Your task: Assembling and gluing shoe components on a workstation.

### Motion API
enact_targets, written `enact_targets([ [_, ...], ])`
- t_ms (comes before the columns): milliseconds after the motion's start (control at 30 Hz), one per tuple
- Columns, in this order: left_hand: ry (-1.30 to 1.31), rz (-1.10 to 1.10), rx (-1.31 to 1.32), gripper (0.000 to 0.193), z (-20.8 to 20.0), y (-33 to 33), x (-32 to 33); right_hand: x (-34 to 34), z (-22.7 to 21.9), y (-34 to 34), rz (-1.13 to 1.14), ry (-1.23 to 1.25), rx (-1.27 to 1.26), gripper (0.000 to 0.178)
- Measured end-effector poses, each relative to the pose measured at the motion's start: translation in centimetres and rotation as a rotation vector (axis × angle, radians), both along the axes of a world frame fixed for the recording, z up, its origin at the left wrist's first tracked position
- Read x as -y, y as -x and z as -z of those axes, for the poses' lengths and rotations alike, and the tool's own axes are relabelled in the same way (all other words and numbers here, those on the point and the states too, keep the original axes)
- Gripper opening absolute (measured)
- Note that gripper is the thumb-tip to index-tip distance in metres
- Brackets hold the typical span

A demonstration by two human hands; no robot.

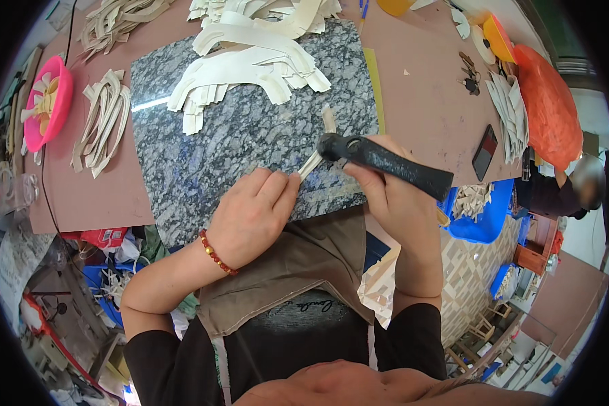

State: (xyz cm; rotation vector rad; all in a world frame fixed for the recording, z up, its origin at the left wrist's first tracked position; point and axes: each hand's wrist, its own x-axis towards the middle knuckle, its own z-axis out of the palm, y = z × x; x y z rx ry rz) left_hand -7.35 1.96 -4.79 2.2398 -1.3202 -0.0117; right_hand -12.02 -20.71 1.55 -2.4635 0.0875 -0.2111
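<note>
Beyond the brown apron (298, 260), the left hand (250, 210) has its fingers drawn together, pinching the lower end of a narrow pale strip (310, 165) at the near part of a grey speckled slab (250, 145). The right hand (394, 183) is closed around the black handle of a hammer (402, 164), whose head hides the strip's middle; whether they touch, I cannot tell. To the right, below the bench (419, 95), sits a blue basket (477, 233) of pale pieces. A heap of curved white pieces (247, 64) takes up the slab's far part. Farther out on the bench lie a bundle of pale strips (103, 128) and a pink bowl (64, 108) leftward, and a phone (484, 152), keys (470, 73) and a red bag (549, 108) rightward.
</note>
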Motion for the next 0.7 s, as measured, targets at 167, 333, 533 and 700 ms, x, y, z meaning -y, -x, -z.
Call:
enact_targets([
  [167,-0.086,0.034,0.053,0.047,-0.2,0.0,0.1,-0.9,1.6,0.4,-0.102,0.01,-0.027,0.02],
  [333,-0.035,-0.011,-0.025,0.039,0.1,-0.3,0.3,-0.8,1.4,0.1,-0.087,-0.033,-0.005,0.022],
  [533,0.028,0.067,-0.207,0.025,0.5,-2.5,-1.5,-1.4,1.4,0.7,-0.166,0.028,-0.107,0.021],
  [700,-0.063,0.204,0.011,0.021,-0.8,-2.8,-2.7,-2.7,0.8,0.7,-0.184,0.055,-0.003,0.022],
])
